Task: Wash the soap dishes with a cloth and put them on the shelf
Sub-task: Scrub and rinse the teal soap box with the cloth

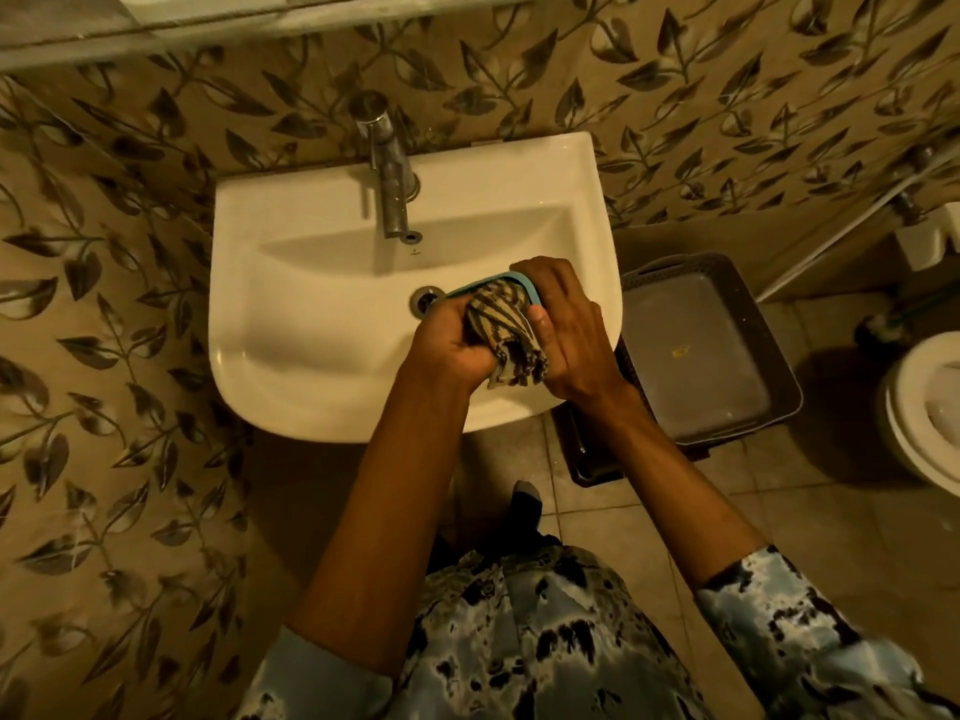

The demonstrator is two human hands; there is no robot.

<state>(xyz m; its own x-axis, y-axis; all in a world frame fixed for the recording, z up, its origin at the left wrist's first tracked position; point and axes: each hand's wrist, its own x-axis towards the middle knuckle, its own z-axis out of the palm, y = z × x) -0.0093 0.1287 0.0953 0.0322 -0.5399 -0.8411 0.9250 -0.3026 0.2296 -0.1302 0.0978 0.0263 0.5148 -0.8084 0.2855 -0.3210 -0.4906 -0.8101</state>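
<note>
Over the basin of the white sink [311,402], the left hand [451,345] has its fingers curled tight round a bunched striped cloth [506,324]. The wad bulges out beyond the knuckles and a loose end hangs below the heel of the hand. The cloth is pressed into the blue soap dish [511,277], of which only a strip of rim shows, just past the fingertips of both hands. The right hand [566,330] grips that dish from the other side: its fingers, slightly parted, hook over the far rim, and the thumb lies along the near edge, touching the cloth. How the dish sits under the cloth cannot be told. The drain [426,299] lies just beside the left hand's fingers, on their outer side, and the metal tap [388,189] stands well beyond both sets of fingertips. Out past the back of the right hand, a dark plastic basket [779,356] sits on the tiled floor, with a toilet [919,407] farther out still.
</note>
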